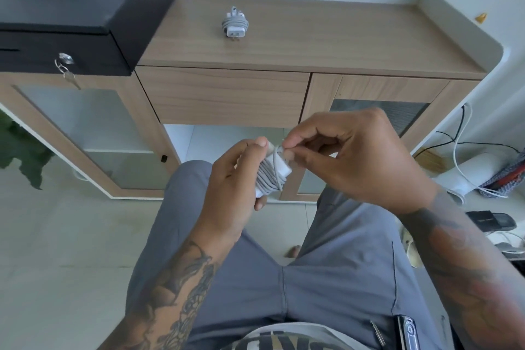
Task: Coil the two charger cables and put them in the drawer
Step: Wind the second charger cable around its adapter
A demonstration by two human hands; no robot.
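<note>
Your left hand [233,176] curls round a white, square-edged charger [274,172] with grey cable wound in tight ribbed turns, held above your lap. Your right hand [349,156] pinches the cable's free end [279,148] between thumb and forefinger at the charger's top corner. A second charger [234,23], already coiled, lies on the smooth wood-grain cabinet top [341,37], above the closed flat-fronted drawer [221,94].
</note>
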